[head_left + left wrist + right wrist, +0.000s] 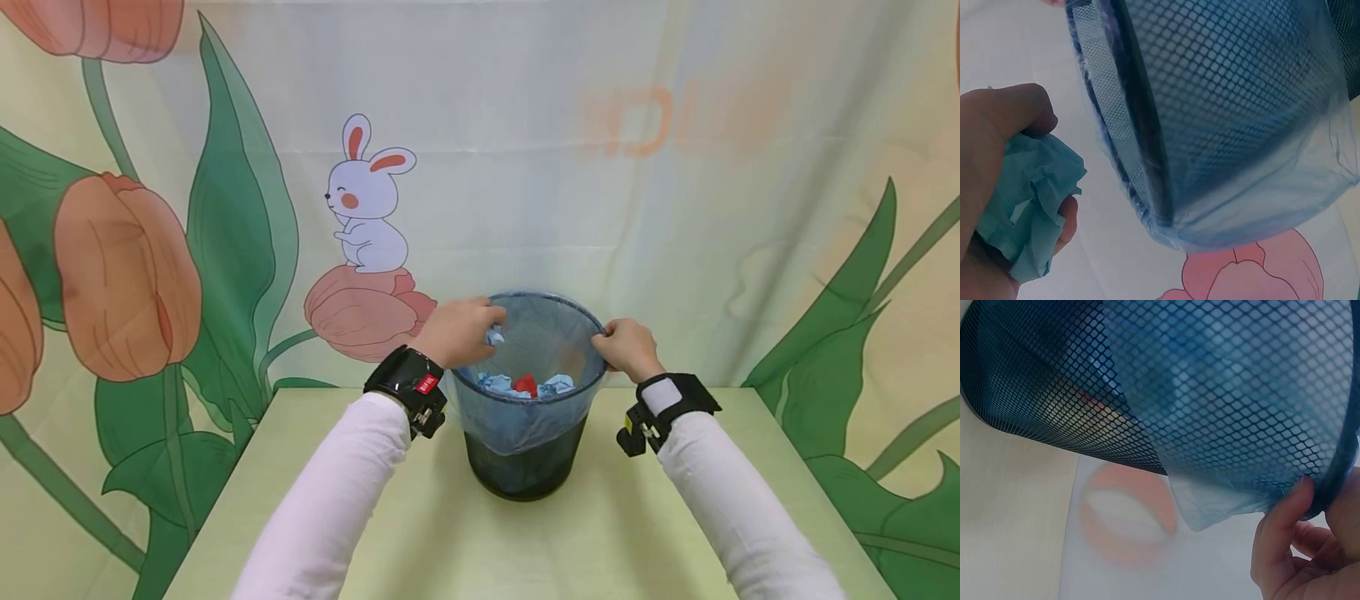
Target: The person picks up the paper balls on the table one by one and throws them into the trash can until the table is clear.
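A dark mesh waste bin (pixel 522 475) stands upright on the table, its rim covered by a translucent blue bin liner (pixel 517 429). Inside lie several crumpled pieces of light blue paper (pixel 557 385) and a red crumpled piece (pixel 525 384). My left hand (pixel 463 329) holds a crumpled blue paper ball (pixel 1035 194) at the bin's left rim; the left wrist view has it just outside the rim, fingers curled round it. On the opposite side my right hand (pixel 630 346) pinches the rim and liner between thumb and fingers (pixel 1282 531).
The pale table (pixel 337 500) stretches to both sides of the bin and in front of it. Close behind hangs a curtain (pixel 510 167) printed with tulips and a white rabbit. Each wrist wears a black strap with a small camera (pixel 429 417).
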`<state>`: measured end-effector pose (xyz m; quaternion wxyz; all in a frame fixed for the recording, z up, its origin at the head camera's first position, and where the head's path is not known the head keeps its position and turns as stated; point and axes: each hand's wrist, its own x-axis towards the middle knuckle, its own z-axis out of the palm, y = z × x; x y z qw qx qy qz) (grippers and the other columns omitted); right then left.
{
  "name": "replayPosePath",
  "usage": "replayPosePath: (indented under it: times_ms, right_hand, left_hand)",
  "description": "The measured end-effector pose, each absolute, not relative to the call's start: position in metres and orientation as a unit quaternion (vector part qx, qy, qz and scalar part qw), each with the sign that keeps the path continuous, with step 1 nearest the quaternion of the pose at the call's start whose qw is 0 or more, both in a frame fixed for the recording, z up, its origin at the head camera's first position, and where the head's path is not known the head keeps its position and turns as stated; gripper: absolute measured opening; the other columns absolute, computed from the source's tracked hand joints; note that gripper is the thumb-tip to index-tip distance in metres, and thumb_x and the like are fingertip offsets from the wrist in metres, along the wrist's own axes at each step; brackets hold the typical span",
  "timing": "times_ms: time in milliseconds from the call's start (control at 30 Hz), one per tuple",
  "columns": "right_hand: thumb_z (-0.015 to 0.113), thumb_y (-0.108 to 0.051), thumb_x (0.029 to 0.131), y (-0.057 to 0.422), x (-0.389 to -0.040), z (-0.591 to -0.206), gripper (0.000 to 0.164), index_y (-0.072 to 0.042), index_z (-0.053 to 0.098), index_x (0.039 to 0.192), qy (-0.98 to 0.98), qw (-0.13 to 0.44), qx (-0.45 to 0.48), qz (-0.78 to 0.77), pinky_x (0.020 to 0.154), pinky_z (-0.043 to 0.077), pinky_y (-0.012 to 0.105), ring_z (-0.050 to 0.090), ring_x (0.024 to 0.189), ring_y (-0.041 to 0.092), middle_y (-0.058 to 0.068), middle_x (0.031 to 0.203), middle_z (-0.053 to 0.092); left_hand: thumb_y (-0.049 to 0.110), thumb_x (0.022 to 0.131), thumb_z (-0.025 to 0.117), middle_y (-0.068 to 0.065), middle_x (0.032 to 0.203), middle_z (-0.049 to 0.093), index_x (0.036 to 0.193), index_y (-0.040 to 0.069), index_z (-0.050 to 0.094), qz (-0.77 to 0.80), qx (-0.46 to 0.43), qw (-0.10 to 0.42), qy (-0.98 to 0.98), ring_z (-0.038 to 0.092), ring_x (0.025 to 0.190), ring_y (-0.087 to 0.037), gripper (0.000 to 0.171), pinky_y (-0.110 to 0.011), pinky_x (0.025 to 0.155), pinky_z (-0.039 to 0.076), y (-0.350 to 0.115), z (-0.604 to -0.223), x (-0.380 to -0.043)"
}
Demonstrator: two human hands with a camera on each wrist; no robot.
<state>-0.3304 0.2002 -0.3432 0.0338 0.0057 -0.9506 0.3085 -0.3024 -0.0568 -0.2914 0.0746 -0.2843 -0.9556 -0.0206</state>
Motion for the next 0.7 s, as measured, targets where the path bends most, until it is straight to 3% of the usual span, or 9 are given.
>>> replayPosePath:
  times_ms: [300,500,700]
  right_hand:
    - [0.049,-0.014,0.082,0.2,-0.33,-0.34,0.028,-0.012,0.044,0.055,-0.952,0.019,0.012,0.305,0.044,0.038,0.021,0.052,0.044,0.011,-0.003,0.048,0.046]
    - [0.049,-0.013,0.08,0.201,-0.331,-0.34,0.033,-0.016,0.039,0.049,-0.956,0.026,0.021,0.292,0.043,0.035,0.021,0.05,0.041,0.009,-0.007,0.043,0.043]
    - [0.049,-0.012,0.08,0.201,-0.331,-0.339,0.034,-0.016,0.037,0.049,-0.955,0.021,0.022,0.294,0.042,0.035,0.02,0.05,0.041,0.009,-0.007,0.043,0.04]
  left_hand:
    - [0.025,0.081,0.068,0.002,0.1,0.057,0.111,0.02,0.06,-0.003,-0.298,0.061,-0.953,0.057,0.086,-0.014,0.031,-0.031,0.069,0.053,-0.042,-0.299,-0.3]
    - [0.026,0.081,0.069,-0.001,0.103,0.056,0.114,0.019,0.06,-0.013,-0.312,0.05,-0.949,0.058,0.086,-0.016,0.034,-0.031,0.073,0.052,-0.032,-0.302,-0.293]
    - [0.029,0.08,0.069,0.0,0.098,0.055,0.11,0.019,0.06,-0.01,-0.327,0.056,-0.943,0.056,0.079,-0.014,0.033,-0.03,0.068,0.051,-0.027,-0.305,-0.29]
